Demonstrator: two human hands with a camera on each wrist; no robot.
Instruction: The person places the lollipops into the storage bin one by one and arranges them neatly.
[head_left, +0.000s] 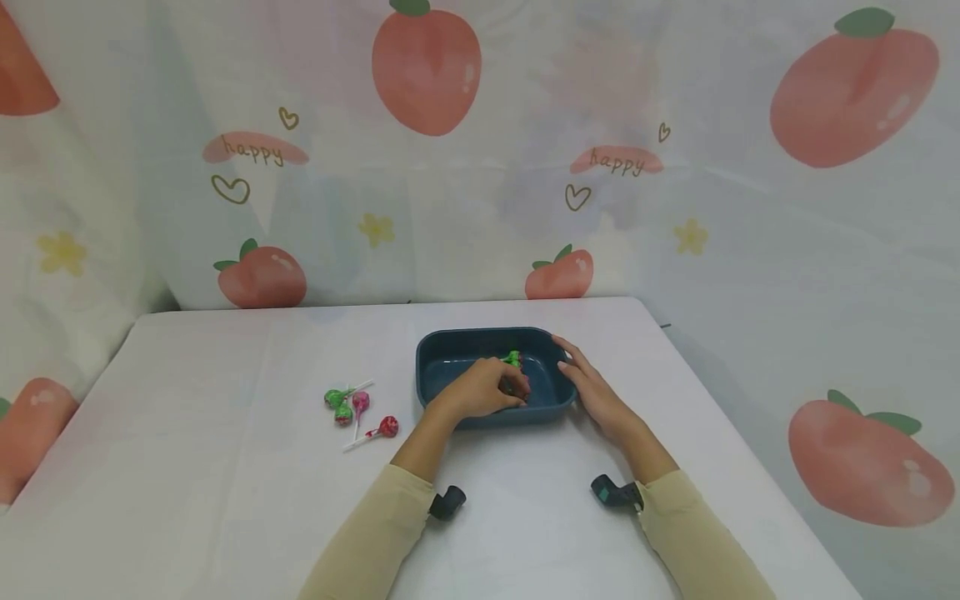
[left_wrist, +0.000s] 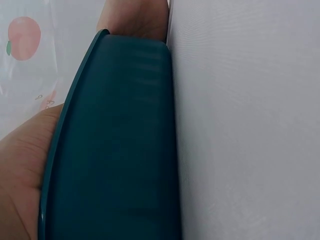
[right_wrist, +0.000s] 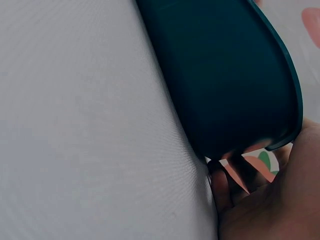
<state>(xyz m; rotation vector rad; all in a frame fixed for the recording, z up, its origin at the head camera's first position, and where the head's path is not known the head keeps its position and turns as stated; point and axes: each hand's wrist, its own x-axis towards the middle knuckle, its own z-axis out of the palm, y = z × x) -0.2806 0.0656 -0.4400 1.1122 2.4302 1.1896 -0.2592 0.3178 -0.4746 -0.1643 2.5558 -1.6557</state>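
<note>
A dark teal tray (head_left: 495,419) sits on the white table, and its outer wall fills much of both wrist views. My left hand (head_left: 476,390) reaches over the near rim into it, fingers curled down around a reddish lollipop (head_left: 516,386) that they largely hide. Just beyond those fingers, a green-wrapped lollipop (head_left: 513,358) lies inside the tray. At the right end, my right hand (head_left: 596,396) holds the tray, thumb over the rim and fingers along the outer wall. In the right wrist view, the right-hand fingers (right_wrist: 222,187) bend beside the tray's end.
Left of the tray lie several loose lollipops: a green one (head_left: 334,398) and another green one (head_left: 343,414) close together, a pink one (head_left: 361,402), and a red one (head_left: 388,427) nearer the tray. A patterned cloth (head_left: 465,225) hangs behind the table.
</note>
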